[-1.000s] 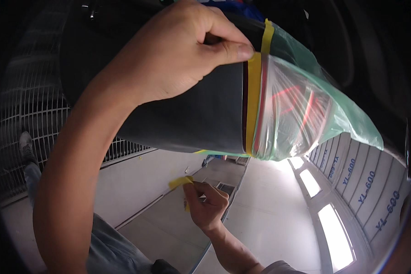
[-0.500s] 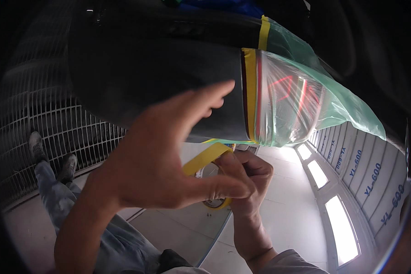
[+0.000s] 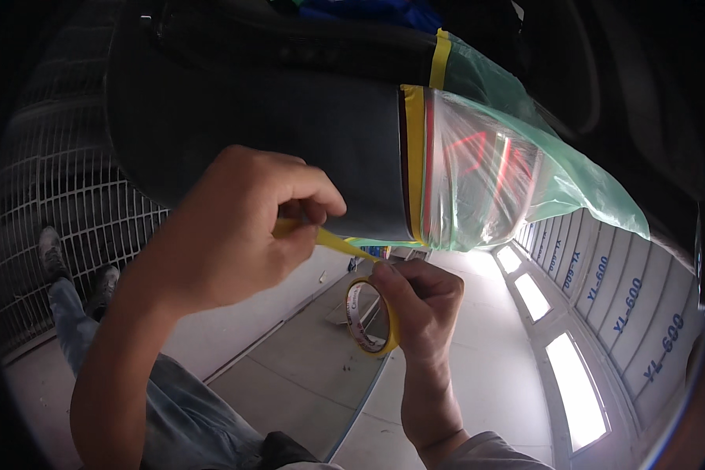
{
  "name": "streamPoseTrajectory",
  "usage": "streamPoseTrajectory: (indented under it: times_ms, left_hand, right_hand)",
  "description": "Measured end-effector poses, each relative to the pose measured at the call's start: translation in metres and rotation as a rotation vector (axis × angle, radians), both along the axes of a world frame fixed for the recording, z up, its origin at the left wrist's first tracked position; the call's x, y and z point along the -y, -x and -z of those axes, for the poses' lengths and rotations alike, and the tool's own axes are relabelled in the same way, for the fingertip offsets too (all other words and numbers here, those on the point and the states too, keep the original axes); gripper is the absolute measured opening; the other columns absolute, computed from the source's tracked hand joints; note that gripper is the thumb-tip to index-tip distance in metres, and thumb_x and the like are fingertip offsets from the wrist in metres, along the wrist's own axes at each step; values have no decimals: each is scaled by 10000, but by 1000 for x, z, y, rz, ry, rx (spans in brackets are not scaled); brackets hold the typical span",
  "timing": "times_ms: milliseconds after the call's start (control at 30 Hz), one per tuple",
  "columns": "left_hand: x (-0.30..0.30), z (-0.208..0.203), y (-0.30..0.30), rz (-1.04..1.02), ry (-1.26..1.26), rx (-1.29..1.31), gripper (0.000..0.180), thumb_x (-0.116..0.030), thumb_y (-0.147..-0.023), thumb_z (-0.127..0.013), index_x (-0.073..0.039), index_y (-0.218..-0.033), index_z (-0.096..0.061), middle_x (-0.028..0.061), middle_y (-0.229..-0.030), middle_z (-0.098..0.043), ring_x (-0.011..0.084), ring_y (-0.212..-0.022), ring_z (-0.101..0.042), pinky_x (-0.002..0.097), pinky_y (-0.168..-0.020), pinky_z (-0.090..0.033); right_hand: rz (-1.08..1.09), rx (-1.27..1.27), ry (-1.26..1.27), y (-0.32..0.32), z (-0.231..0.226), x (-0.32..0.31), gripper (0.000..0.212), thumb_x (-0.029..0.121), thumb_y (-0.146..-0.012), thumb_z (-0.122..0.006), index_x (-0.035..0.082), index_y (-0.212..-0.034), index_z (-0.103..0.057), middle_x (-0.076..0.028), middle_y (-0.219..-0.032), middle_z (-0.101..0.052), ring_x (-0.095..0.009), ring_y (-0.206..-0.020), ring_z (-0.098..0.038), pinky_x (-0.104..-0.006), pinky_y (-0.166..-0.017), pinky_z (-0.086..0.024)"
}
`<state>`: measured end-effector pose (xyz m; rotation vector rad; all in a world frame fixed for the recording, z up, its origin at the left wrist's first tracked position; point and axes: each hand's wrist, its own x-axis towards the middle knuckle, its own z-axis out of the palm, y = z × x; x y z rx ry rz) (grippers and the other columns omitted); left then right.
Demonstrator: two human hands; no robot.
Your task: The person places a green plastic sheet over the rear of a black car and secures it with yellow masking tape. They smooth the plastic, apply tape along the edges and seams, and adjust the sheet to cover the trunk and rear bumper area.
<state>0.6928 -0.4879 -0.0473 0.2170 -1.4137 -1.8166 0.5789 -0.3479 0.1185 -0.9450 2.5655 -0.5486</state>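
Observation:
A roll of yellow masking tape (image 3: 362, 319) hangs by its rim from my right hand (image 3: 427, 305), thumb pressed on the tape near its top. My left hand (image 3: 223, 227) pinches the free end, and a short yellow tape strip (image 3: 343, 246) stretches between both hands. Beyond them is a dark grey vehicle panel (image 3: 290, 133); neither hand touches it. At the panel's right edge runs a vertical band of yellow tape (image 3: 414, 157). Clear and green plastic film (image 3: 486, 172) covers a red-lit lamp to its right.
A metal floor grating (image 3: 63, 188) lies at left, near my feet. Pale floor (image 3: 290, 384) spreads below my hands. At right stand a light panelled wall (image 3: 603, 274) and bright lit windows (image 3: 576, 392). Another yellow tape piece (image 3: 440, 59) holds green film higher up.
My left hand has gone from spread fingers in front of the roll to a pinch on the tape's end, and a strip is pulled out. The roll now hangs below my right hand's fingers.

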Motion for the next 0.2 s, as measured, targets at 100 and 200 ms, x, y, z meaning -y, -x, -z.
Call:
streamPoseTrajectory:
  times_ms: [100,200]
  left_hand:
    - [0,7,-2,37,-83,32,225,31,-853,-770,-4,-1074,-748,102,-950,-758,160,-877,-735,292,-805,-588]
    - [3,10,1,21,-74,22,235,-5,-855,-796,-7,-1085,-746,102,-969,-762,165,-877,-738,287,-805,-589]
  right_hand:
    - [-10,-13,-19,1,0,-1,167,127,-925,-786,-40,-916,-792,-59,-734,-736,-55,-638,-614,-223,-596,-471]
    - [20,10,-27,2,2,-1,154,123,-924,-785,-30,-913,-795,-62,-742,-739,-56,-655,-619,-224,-617,-478]
